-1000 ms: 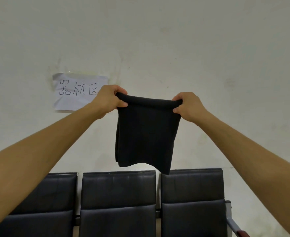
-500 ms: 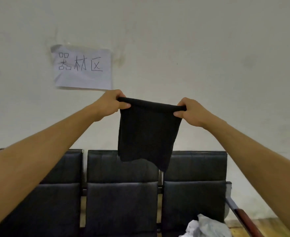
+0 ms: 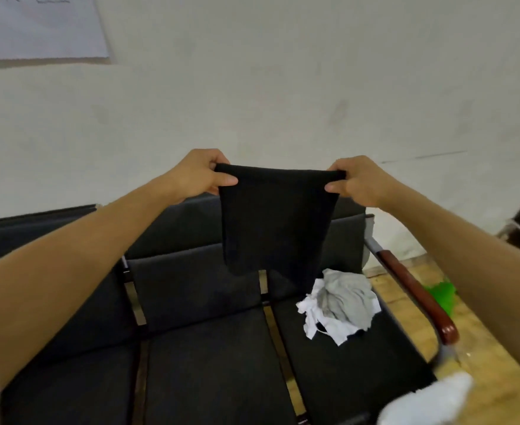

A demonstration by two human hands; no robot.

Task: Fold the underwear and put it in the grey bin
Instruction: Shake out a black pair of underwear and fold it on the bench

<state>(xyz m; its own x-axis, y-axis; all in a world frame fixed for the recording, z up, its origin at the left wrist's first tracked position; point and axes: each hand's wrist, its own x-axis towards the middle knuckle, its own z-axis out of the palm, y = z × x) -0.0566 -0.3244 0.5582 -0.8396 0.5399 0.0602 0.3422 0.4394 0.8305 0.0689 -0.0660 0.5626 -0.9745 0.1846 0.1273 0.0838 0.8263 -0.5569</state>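
Note:
A black pair of underwear (image 3: 275,222) hangs in the air in front of me, stretched flat along its top edge. My left hand (image 3: 202,176) pinches its upper left corner and my right hand (image 3: 355,180) pinches its upper right corner. The cloth's lower edge dangles just above the black seats. No grey bin is in view.
A row of black padded seats (image 3: 203,363) stands against the white wall. A crumpled pile of grey and white clothes (image 3: 340,305) lies on the right seat. A brown armrest (image 3: 418,297) ends the row; a green thing (image 3: 441,294) lies on the wooden floor beyond. A paper sign (image 3: 38,29) hangs upper left.
My view has tilted down: the seats and the clothes pile have come into sight and the sign has slid up. Both hands have lowered the black underwear towards the seats, still holding its corners.

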